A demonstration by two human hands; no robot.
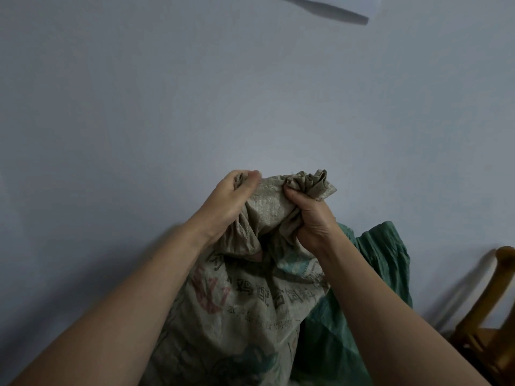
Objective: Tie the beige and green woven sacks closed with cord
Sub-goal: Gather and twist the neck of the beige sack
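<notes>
A beige woven sack [245, 310] with printed characters stands upright in the lower middle, against a pale wall. My left hand [225, 204] grips the left side of its gathered mouth. My right hand [309, 215] grips the right side, with a crumpled bunch of the sack's top edge sticking out above the fist. Behind and to the right stands a green woven sack [379, 263], partly hidden by the beige one and my right forearm. No cord is visible.
A wooden chair [490, 324] stands at the lower right, close to the green sack. The pale wall [195, 93] fills the view behind the sacks. A white slanted edge [334, 6] shows at the top right.
</notes>
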